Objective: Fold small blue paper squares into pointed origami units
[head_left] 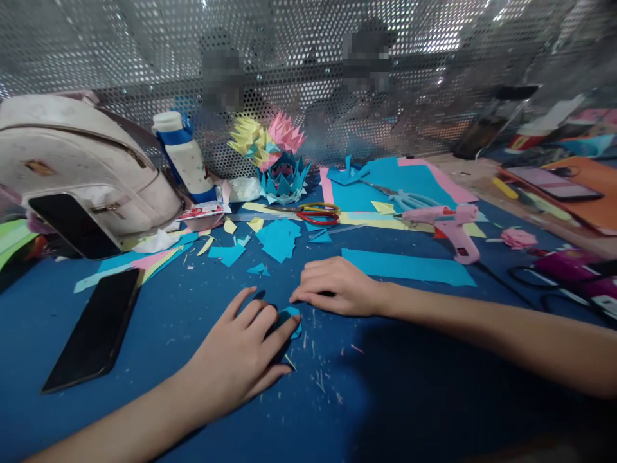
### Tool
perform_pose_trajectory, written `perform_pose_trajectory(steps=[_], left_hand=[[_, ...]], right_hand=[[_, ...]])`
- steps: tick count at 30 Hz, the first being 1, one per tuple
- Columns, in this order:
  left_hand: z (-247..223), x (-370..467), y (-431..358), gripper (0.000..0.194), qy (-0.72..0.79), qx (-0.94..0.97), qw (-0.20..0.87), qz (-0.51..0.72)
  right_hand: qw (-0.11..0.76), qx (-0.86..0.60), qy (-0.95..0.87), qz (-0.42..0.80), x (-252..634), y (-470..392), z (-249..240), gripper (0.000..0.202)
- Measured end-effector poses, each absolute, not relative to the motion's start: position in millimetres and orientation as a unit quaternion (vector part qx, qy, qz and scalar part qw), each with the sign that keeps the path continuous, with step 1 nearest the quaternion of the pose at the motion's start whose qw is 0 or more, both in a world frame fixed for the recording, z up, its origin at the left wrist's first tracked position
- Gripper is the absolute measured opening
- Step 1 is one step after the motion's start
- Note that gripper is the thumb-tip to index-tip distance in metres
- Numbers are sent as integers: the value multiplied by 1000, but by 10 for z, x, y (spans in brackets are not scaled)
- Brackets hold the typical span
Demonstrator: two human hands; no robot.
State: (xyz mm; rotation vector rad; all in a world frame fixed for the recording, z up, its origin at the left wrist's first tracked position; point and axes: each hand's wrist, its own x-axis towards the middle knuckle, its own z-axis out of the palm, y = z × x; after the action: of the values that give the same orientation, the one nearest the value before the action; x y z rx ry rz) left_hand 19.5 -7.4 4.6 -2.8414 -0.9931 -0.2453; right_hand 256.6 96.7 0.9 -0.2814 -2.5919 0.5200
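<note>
A small folded piece of blue paper lies on the table in front of me, partly covered by my left hand. The fingers of that hand are spread, and the index fingertip rests on the paper. Just beyond the paper, my right hand lies on the table with its fingers bent and together. Its fingertips are close to the paper's far edge; whatever may be under them is hidden. Blue scraps lie beyond both hands, and a long blue paper strip stretches behind my right forearm.
A pink glue gun, red-and-yellow scissors and light-blue scissors lie at the back. Paper flowers stand by the perforated metal panel. To the left are a phone, a backpack and a bottle.
</note>
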Motion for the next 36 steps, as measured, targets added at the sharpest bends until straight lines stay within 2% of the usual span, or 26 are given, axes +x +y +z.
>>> perform_pose_trajectory(steps=[5,15,18,25,36], left_hand=[[65,169,-56,53,-318,-944,46,-79],[79,112,-31,39,-305,-949,13,-81],[48,88,-8,38,-297,-949,-5,-109],[1,65,8,38,-291,-944,-30,-151],[7,55,8,37,-296,-944,-42,-140]], right_hand=[[235,-123,-942,205,2540,919,34,24],[216,-92,-952,195,2548,959,40,23],[204,-50,-965,159,2560,970,29,21],[236,-1,-971,-26,2580,956,0,25],[216,-8,-975,-55,2570,954,10,25]])
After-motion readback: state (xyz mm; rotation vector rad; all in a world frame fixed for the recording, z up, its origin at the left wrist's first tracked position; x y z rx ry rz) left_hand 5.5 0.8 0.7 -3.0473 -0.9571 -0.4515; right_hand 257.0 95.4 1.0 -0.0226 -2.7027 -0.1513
